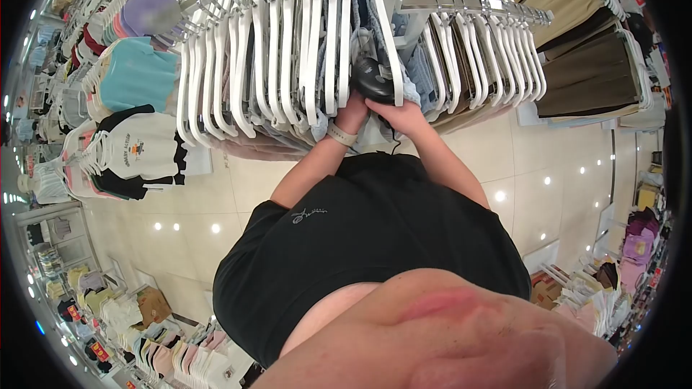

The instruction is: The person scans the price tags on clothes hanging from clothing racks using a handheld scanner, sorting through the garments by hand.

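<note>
A black, rounded handheld device (375, 81) sits between two white hangers on the rack, and a thin black cord hangs below it. Its exact kind I cannot make out. My right hand (396, 114) is closed around its lower end. Against the device's left side is my left hand (352, 114), reaching in among the hung garments, with its fingers hidden. A light band (342, 135) circles my left wrist. Light blue denim (411, 90) hangs beside the device, right of my hands. White hangers (311, 65) crowd the rack on the left.
The metal rail (468, 4) continues right with more white hangers. Brown and tan trousers (587, 75) hang at the far right. A turquoise top (137, 72) and a white-and-black T-shirt (133, 150) hang on the left. Glossy tiled floor (216, 198) surrounds me.
</note>
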A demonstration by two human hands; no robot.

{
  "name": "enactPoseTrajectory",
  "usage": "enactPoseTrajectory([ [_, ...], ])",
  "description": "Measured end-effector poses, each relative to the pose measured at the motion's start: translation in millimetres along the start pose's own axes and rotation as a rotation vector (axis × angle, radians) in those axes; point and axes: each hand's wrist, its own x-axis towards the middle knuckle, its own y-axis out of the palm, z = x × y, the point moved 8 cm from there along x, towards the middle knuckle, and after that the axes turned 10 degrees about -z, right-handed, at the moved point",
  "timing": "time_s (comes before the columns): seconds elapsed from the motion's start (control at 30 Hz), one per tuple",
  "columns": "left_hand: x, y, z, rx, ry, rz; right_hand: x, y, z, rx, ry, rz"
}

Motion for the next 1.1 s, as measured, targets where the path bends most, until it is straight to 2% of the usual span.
enactPoseTrajectory([
  [0.03, 1.1, 1.8, 3.1, -0.065, -0.003, 0.016, 1.6, -3.0, -9.3, 0.026, 0.107, 0.069],
  [0.1, 4.3, 0.0, -6.4, -0.160, -0.022, 0.023, 2.2, -2.3, -6.5, 0.090, 0.138, 0.137],
  [0.17, 3.6, -2.2, -11.6, -0.225, -0.077, 0.008, 2.1, -4.3, 12.1, 0.163, -0.014, 0.130],
  [0.27, 6.4, 0.5, -0.7, -0.333, -0.243, -0.021, 20.2, 1.6, -17.7, 0.101, 0.143, 0.129],
  [0.37, 12.4, -5.6, -11.3, -0.276, -0.212, 0.022, 33.6, 10.2, -45.0, 0.061, 0.285, 0.260],
  [0.43, 15.7, -11.0, -14.6, -0.203, -0.116, -0.029, 34.3, 6.6, -41.0, -0.086, 0.316, 0.230],
  [0.5, 20.8, -16.3, -30.0, -0.161, -0.043, -0.094, 36.4, 1.8, -27.3, -0.149, 0.164, 0.108],
  [0.63, 22.1, -16.2, -46.7, -0.159, -0.075, -0.130, 34.2, -11.3, 2.3, -0.136, -0.339, -0.191],
  [0.7, 21.9, -15.5, -45.8, -0.184, -0.133, -0.109, 34.5, -12.5, -1.0, -0.149, -0.335, -0.210],
  [0.8, 19.7, -13.8, -38.3, -0.252, -0.198, -0.079, 33.9, -8.1, -42.2, 0.008, -0.050, -0.008],
  [0.87, 15.8, -10.8, -16.0, -0.278, -0.185, -0.090, 23.8, 7.0, -56.6, 0.346, 0.156, 0.297],
  [0.93, 4.2, -4.6, 3.5, -0.235, -0.139, -0.036, 9.6, 14.4, -36.4, 0.431, 0.128, 0.338],
  [1.03, 4.2, -9.0, -30.9, -0.097, 0.060, 0.063, 10.0, 20.6, -35.0, 0.447, 0.144, 0.340],
  [1.1, 2.8, 0.8, -15.9, -0.257, -0.202, 0.284, 17.3, 22.3, -39.6, 0.431, 0.201, 0.336],
])
